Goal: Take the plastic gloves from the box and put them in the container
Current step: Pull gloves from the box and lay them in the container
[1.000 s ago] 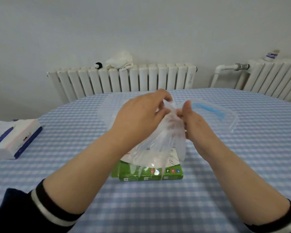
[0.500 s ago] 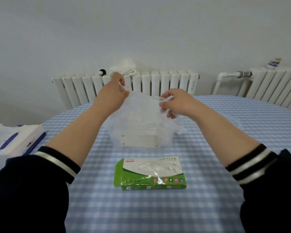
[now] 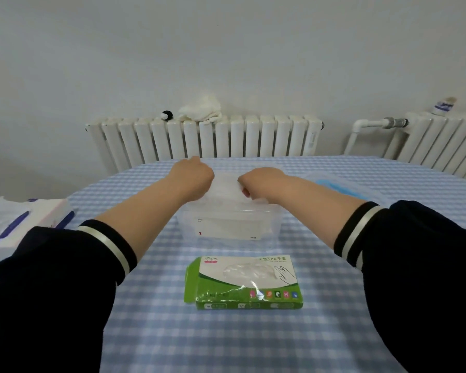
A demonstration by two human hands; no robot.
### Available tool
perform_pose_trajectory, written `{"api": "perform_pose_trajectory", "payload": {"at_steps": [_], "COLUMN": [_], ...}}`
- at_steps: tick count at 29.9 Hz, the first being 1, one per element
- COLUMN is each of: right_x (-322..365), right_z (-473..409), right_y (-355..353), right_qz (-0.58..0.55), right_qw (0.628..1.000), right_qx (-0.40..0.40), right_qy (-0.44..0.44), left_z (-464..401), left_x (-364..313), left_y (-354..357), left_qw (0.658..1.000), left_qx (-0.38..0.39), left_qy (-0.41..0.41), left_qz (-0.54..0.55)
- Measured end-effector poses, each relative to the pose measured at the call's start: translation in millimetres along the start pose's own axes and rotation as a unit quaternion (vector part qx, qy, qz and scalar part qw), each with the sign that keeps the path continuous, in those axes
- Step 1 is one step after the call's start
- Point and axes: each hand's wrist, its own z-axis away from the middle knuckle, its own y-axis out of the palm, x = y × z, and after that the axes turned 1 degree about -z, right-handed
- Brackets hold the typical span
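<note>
You grip the clear plastic gloves (image 3: 226,185) with your left hand (image 3: 193,179) and right hand (image 3: 256,184) curled round them over the open container (image 3: 228,227), so this batch seems nearly placed, while more show through the box (image 3: 244,282) window.

Both hands have lowered the plastic gloves (image 3: 226,184) from mid-air into the container (image 3: 228,227).

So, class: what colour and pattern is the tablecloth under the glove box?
Light blue and white check, on the tablecloth, clearest in the head view.
</note>
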Motion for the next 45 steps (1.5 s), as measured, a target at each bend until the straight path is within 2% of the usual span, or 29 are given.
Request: {"api": "perform_pose_trajectory", "payload": {"at_steps": [4,6,10,13,16,17,20,22,24,26,31,35,38,40,42,44,45], "right_x": [6.5,7.5,8.1,9.6,18.5,22.5,33.0,33.8,31.0,30.0,23.2,14.7,9.5,9.2,15.0,23.2,27.1], "right_z": [-15.3,-14.5,0.2,12.7,21.4,21.8,21.0,18.3,13.7,11.3,17.1,14.4,24.2,39.5,62.5,88.7,100.4], "right_y": [6.8,8.8,0.1,-16.3,-30.4,-30.3,-23.0,-13.1,-6.2,-0.6,1.3,-0.6,-4.6,-6.3,-0.3,11.8,20.5], "right_qz": [0.019,0.006,0.004,0.033,0.011,-0.030,-0.145,-0.150,-0.105,-0.072,-0.072,-0.101,-0.139,-0.201,-0.276,-0.338,-0.346], "right_qw": [0.998,0.997,0.997,0.999,0.997,0.997,0.989,0.983,0.981,0.981,0.979,0.988,0.990,0.968,0.923,0.881,0.875], "right_qx": [0.065,0.069,0.074,0.024,-0.081,-0.071,0.037,0.109,0.160,0.180,0.186,0.115,-0.023,-0.153,-0.268,-0.327,-0.332], "right_qy": [0.017,0.014,0.009,0.014,0.008,0.002,-0.011,0.002,0.015,0.026,0.038,0.018,0.007,0.012,-0.011,-0.052,-0.066], "left_z": [-0.6,-0.5,-6.3,-11.2,-14.2,-13.2,-12.9,-11.6,-10.1,-8.9,-6.0,2.7,16.9,33.4,58.2,86.0,98.4], "left_x": [-2.2,-4.1,-10.6,-12.7,-12.2,-12.8,-14.0,-13.4,-9.4,-5.6,4.8,8.9,10.5,5.4,-8.2,-25.6,-33.9], "left_y": [-3.5,0.4,8.6,9.6,12.2,12.2,9.5,6.0,1.9,-0.5,-2.6,-7.9,-15.2,-19.4,-17.3,-7.9,0.0], "left_qw": [0.993,0.986,0.979,0.968,0.971,0.974,0.986,0.985,0.984,0.985,0.983,0.985,0.992,0.988,0.956,0.918,0.910], "left_qx": [0.111,0.165,0.197,0.216,0.201,0.196,0.163,0.165,0.155,0.135,0.083,0.045,-0.054,-0.151,-0.237,-0.298,-0.314], "left_qy": [0.020,0.010,-0.032,-0.077,-0.080,-0.079,-0.021,0.023,0.034,0.041,0.058,0.067,0.058,0.041,0.021,0.038,0.064], "left_qz": [-0.024,-0.017,0.036,0.098,0.099,0.084,-0.001,-0.049,-0.076,-0.099,-0.155,-0.153,-0.101,0.017,0.174,0.259,0.262]}}
